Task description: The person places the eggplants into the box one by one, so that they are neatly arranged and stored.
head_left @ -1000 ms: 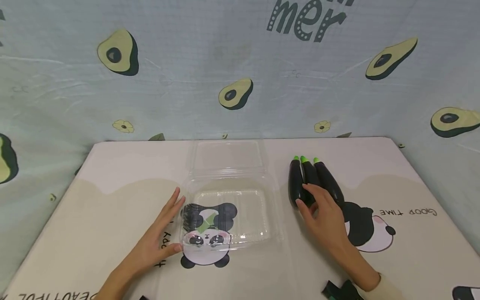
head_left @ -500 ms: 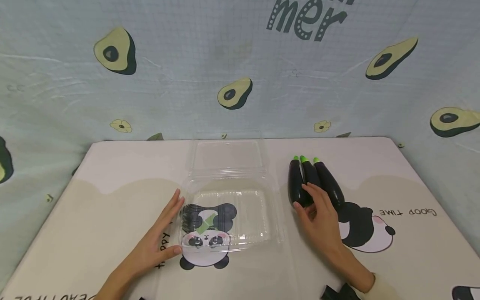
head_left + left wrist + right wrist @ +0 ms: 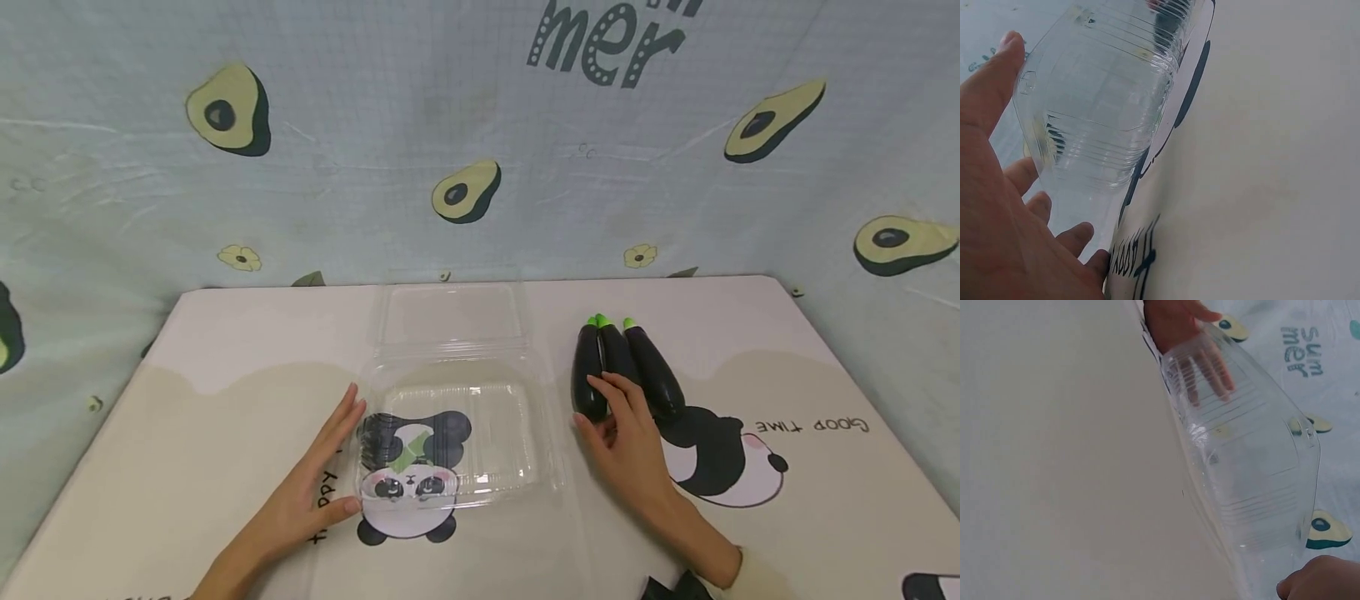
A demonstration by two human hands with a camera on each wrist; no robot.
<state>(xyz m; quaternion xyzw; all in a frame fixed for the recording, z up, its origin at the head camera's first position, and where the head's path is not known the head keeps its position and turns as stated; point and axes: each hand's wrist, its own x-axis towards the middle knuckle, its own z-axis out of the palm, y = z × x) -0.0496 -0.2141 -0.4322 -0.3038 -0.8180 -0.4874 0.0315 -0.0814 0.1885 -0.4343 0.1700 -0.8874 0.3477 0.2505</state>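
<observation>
A clear plastic clamshell container lies with its lid folded back on the table. At its left side my left hand is spread, fingers extended, with the thumb tip at the rim. In the left wrist view that hand is beside the container wall. Three dark eggplants with green stem ends lie together to the right. My right hand pinches the lower end of the leftmost eggplant between thumb and fingers. The right wrist view shows only part of this hand; no eggplant appears there.
The table has a pale cover with printed pandas and lettering. A cloth with avocado prints hangs behind the table and at both sides. A dark object is by the right wrist at the lower edge.
My right hand has moved slightly left and down, to the leftmost eggplant's lower end. That eggplant has tilted, its stem now nearer the middle one. The left hand stays beside the container.
</observation>
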